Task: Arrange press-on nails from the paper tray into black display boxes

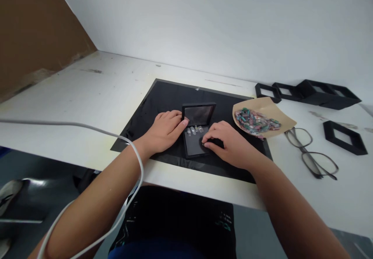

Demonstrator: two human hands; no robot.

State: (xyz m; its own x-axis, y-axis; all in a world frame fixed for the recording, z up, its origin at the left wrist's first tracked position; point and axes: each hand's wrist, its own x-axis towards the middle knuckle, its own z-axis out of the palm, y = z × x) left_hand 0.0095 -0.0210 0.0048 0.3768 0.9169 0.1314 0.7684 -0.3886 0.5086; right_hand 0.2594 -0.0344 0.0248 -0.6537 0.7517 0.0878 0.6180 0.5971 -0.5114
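A small black hinged box [194, 146] stands with its clear-windowed lid [199, 115] raised. Across the back of its grey inside lies a row of several shiny, pale nail-like pieces [194, 130]. My left hand [167, 131] grips the box's left side, its thumb by the hinge corner and its other fingers bent behind. Over the right front of the box, my right hand [229, 144] is closed with thumb and fingertips pinched together. Whatever is between those fingertips is too small to make out.
Under the box lies a black mat [163, 96]. Brown paper [269, 107] holds many coloured pieces [256, 121] at right. Beyond it are eyeglasses [313, 154], a black frame [345, 138] and several stacked black frames [317, 92]. A white cable [87, 126] crosses my left forearm.
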